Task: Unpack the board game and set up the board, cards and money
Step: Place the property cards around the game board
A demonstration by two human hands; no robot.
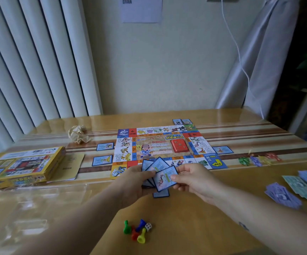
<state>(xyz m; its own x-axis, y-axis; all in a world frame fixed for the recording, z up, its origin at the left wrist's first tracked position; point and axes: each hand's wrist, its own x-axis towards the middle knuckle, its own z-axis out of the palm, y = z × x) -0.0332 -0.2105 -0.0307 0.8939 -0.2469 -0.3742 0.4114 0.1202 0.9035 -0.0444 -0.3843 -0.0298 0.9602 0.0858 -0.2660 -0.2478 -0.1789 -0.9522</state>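
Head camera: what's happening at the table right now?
A person's left hand holds a fan of blue cards, and the right hand pinches the front card. The board lies open on the table with single cards laid beside its edges. Money sits to the right, pawns and a die nearby.

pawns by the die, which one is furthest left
The green pawn, at the cluster's left end; the red pawn, blue pawn and yellow pawn all lie nearer the die.
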